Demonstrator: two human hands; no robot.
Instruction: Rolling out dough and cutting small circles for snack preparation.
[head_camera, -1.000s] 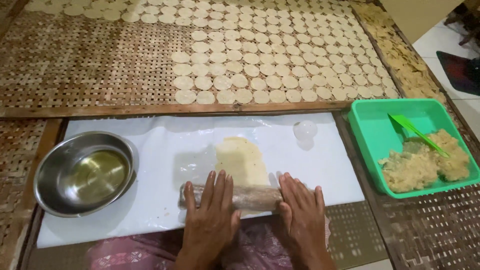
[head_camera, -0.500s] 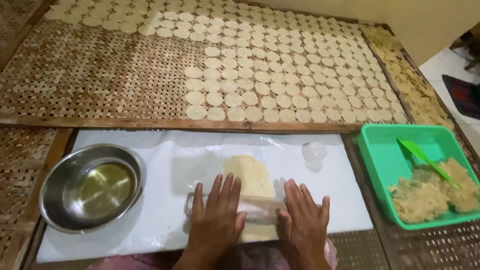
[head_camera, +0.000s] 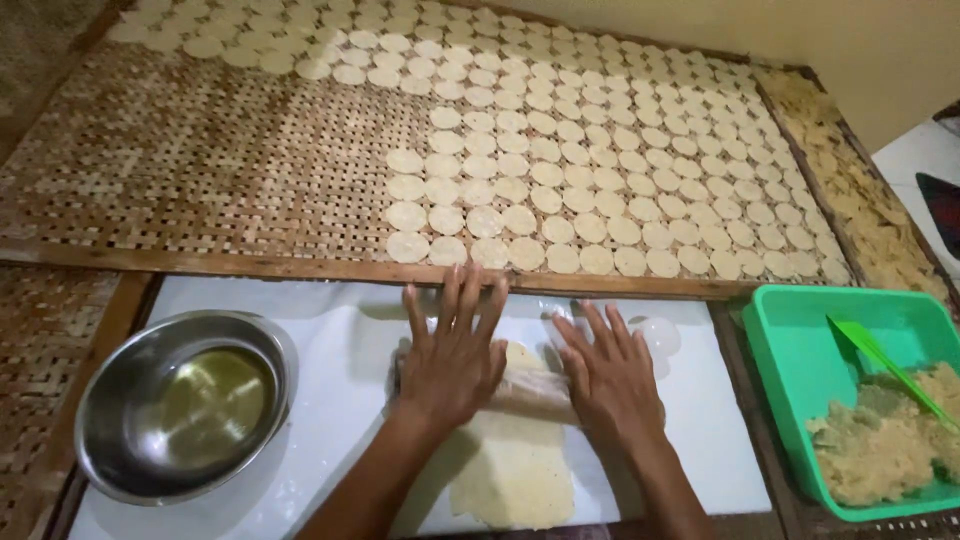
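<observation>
Now flat left hand, right hand press cylindrical roller over thin grainy dough.

My left hand and right hand lie flat, palms down, fingers spread, forearms reaching forward.

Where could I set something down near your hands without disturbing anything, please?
Bare white sheet lies between the steel bowl and the left hand. The woven tray is bare left of the dough discs. It is crowded around the rolling pin and flattened dough.
</observation>
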